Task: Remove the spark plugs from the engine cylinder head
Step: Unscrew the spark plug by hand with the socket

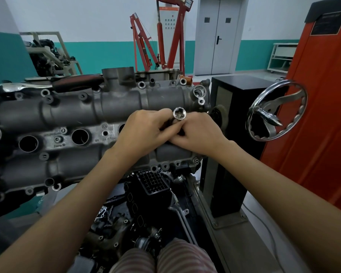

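**Socket held up at the right end of the head, plug wells to its left**

Along the middle of the head (71, 113), between the two long cam housings, runs a row of round plug wells. Two stand open at the left part of the row (28, 143) (80, 136), and a third (122, 127) shows partly behind the left hand (141, 133). No spark plug can be seen; whether any sits down in the dark wells cannot be told.

Both hands meet over the right end of the head. The left grip is curled around a dark shaft below the socket (179, 113), and the right hand (197, 134) pinches the same piece from the other side, fingers touching the left's. The socket's open mouth tilts up toward the camera, so its long axis points away from the wells, not down into them.

As I judge it, the tool must be turned mouth-down and carried left; the half-hidden well is nearest, just beside the left hand.
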Tool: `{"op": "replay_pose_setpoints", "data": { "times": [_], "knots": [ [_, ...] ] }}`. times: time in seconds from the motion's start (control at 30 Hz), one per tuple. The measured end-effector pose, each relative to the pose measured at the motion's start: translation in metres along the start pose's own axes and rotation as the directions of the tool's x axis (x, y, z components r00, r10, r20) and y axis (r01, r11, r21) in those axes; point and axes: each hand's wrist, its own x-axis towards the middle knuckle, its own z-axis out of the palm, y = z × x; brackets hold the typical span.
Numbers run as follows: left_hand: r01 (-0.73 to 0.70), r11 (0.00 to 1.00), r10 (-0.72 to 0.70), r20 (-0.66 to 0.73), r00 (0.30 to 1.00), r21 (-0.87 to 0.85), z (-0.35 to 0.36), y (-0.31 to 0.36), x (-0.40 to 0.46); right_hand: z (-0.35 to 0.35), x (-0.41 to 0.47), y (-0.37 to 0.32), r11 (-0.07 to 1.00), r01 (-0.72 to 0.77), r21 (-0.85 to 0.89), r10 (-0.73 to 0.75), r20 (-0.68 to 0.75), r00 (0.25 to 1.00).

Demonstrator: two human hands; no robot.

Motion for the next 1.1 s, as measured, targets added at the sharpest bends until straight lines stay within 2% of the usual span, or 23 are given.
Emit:
{"op": "replay_pose_setpoints", "data": {
  "times": [0.17, 0.27, 0.63, 0.87, 1.1],
  "knots": [
    [-0.007, 1.0, 0.007, 0.005, 1.0, -0.018, 0.0002, -0.001, 0.0005, 0.0008, -0.0002, 0.0004, 0.999, 0.029, -0.038, -0.031, -0.061, 0.998],
    [0.026, 0.999, -0.025, 0.03, 0.999, -0.04, -0.0001, -0.0001, 0.0005, -0.0003, -0.0005, -0.0005, 0.997, 0.055, -0.058, -0.058, -0.042, 0.997],
    [-0.023, 1.0, 0.023, -0.001, 1.0, -0.011, -0.0006, 0.0013, 0.0006, 0.001, 0.0005, 0.0018, 0.998, 0.002, -0.058, -0.002, 0.006, 1.0],
    [-0.01, 1.0, 0.011, -0.008, 1.0, 0.015, 0.0003, -0.0011, 0.0013, -0.0011, -0.0019, -0.0029, 0.996, 0.06, -0.06, -0.065, -0.082, 0.995],
    [-0.019, 1.0, 0.019, 0.001, 1.0, 0.017, -0.0015, 0.003, 0.0008, -0.0014, -0.0008, -0.0002, 0.997, 0.038, -0.06, -0.038, -0.001, 0.999]
  ]
}}
